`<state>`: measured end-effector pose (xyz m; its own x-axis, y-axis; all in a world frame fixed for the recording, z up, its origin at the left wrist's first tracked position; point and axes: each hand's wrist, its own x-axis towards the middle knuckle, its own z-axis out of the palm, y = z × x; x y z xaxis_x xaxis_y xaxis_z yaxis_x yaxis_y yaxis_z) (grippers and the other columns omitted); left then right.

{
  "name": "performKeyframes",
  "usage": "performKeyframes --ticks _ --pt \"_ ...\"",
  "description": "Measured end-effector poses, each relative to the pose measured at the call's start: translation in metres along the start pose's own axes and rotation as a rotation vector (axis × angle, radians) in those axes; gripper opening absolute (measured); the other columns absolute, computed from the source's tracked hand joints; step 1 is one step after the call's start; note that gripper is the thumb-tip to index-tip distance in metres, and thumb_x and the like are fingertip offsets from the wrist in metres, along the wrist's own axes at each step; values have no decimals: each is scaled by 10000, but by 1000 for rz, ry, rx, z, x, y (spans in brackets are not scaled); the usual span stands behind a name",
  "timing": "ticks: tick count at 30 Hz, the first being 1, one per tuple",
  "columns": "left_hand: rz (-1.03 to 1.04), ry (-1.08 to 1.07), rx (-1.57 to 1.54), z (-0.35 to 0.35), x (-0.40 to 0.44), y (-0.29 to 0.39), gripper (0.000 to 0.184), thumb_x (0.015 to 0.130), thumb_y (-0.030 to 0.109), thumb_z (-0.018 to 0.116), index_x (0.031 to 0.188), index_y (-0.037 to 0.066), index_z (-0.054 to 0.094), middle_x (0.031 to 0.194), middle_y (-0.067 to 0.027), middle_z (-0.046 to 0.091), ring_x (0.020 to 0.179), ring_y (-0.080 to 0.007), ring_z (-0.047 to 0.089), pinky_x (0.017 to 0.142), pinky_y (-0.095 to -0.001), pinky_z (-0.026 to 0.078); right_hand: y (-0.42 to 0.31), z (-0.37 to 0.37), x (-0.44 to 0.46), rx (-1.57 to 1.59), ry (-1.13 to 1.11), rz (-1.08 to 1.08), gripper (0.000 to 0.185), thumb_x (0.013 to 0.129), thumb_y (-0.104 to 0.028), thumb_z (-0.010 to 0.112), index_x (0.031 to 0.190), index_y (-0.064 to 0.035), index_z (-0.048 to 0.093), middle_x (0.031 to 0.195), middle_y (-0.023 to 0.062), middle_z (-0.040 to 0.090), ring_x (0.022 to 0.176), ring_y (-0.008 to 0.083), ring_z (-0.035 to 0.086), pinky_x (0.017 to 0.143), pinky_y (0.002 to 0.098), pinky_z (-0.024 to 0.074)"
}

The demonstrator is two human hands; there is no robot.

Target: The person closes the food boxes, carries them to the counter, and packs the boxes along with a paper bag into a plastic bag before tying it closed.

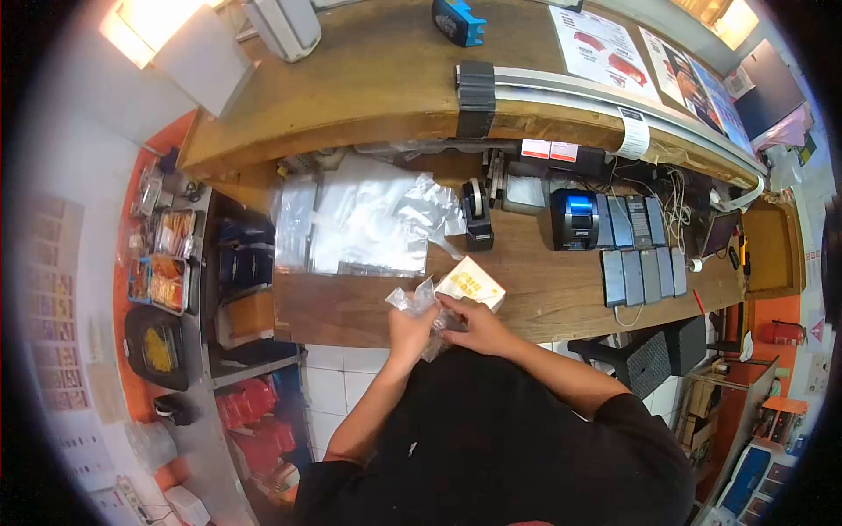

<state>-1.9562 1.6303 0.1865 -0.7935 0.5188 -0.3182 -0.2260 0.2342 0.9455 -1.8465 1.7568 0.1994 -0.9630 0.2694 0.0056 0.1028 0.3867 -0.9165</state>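
Note:
Both of my hands are at the front edge of the wooden counter, gripping a crumpled clear plastic bag. My left hand is closed around the bag's left side, and part of the bag sticks up above the fingers. Close beside it, my right hand pinches the bag from the right. A white box with yellow printing sits on the counter just beyond my right hand; whether the fingers touch it I cannot tell.
Flat clear plastic bags lie at the back left of the counter. Next to them stands a black tape dispenser. Farther right are a receipt printer and several phones in rows. A raised wooden shelf overhangs the back.

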Motion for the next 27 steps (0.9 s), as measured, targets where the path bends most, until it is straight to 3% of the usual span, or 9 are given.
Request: performKeyframes --ticks 6,7,9,11,15,17,19,24,27 --pt "60 -361 -79 -21 -16 19 439 772 23 720 1185 6 573 1194 -99 548 1020 -188 573 818 -314 482 29 2 12 286 -9 225 234 820 -11 649 1054 -14 663 733 -26 579 684 53 491 620 247 440" --pt "34 -360 -80 -27 -18 14 439 772 23 720 1185 6 573 1194 -99 548 1020 -188 573 818 -314 482 41 8 12 283 11 213 145 829 -4 635 967 -10 681 749 -24 614 699 47 522 627 245 454" --pt "332 -106 534 -30 -17 24 388 776 50 705 1147 31 594 1157 -120 554 981 -244 590 823 -334 485 42 10 17 277 49 -2 147 846 -2 620 982 -12 676 793 -20 637 725 43 537 638 239 461" --pt "265 -119 521 -33 -15 17 338 776 66 689 1102 42 604 1095 -150 567 957 -274 594 819 -339 487 40 12 18 441 -26 318 156 856 -7 617 1002 -5 670 812 -12 643 730 42 541 641 239 463" --pt "190 -429 508 -30 -21 28 271 786 46 684 1046 18 610 1000 -135 611 931 -286 607 796 -351 494 22 2 27 137 -51 61 140 861 -53 646 995 -14 660 828 -11 645 736 45 542 650 235 459" --pt "580 -375 554 -28 -24 29 233 788 59 699 1006 14 627 999 -111 615 940 -291 610 787 -364 506 24 3 27 135 -91 181 145 877 -91 641 1001 -16 652 845 -4 648 753 55 551 672 237 460" --pt "598 -365 604 -34 -20 9 228 761 64 696 979 26 642 1011 -97 610 982 -274 606 808 -382 505 29 9 28 355 -75 381 165 899 -136 623 1010 -16 645 879 5 650 776 70 561 703 245 465" --pt "1160 -386 883 -26 -10 8 267 702 68 630 968 65 656 1008 -59 602 858 -238 591 728 -357 503 47 23 30 525 -24 436 199 900 -114 557 1046 1 628 943 43 646 812 97 582 740 269 477" --pt "1177 -363 817 -21 1 3 236 708 69 628 939 78 672 960 -35 607 780 -225 570 673 -344 493 51 12 34 319 -78 379 226 883 -58 524 1074 18 616 953 73 651 814 111 599 739 278 490"
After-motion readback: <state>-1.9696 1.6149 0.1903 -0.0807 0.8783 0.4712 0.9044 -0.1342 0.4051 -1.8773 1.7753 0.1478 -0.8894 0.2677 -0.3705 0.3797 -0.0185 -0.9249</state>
